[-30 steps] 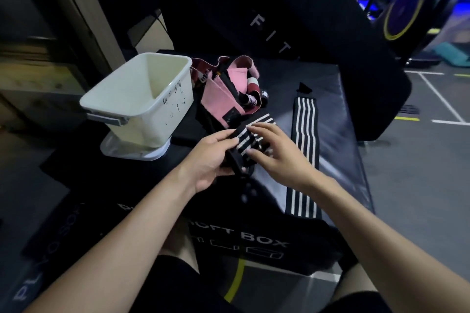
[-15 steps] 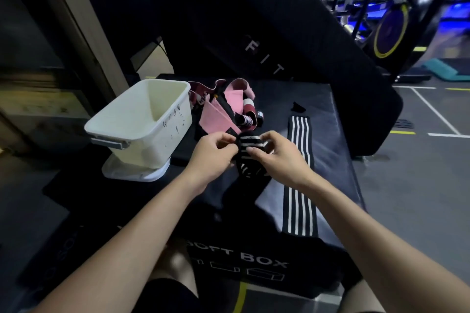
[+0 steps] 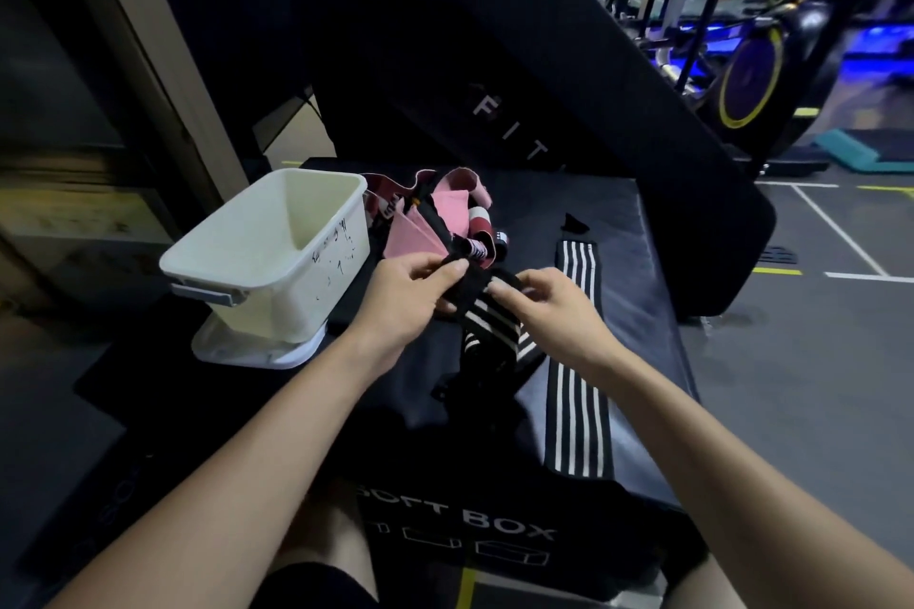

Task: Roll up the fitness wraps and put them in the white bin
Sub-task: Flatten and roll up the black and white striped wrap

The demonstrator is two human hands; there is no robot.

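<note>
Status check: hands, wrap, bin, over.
Left hand and right hand both pinch the striped wrap, unrolled. White bin empty. Second wrap flat; pink wraps heaped beside bin.

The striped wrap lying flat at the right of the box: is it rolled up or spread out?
Spread out. The striped wrap lies flat and full length on the soft box, untouched by either hand.

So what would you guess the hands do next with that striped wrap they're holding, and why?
Probably keep rolling: the left hand and right hand both pinch the top end of the black striped wrap, whose tail hangs loose below, unrolled. The white bin beside them looks empty, so dropping it in comes after.
</note>
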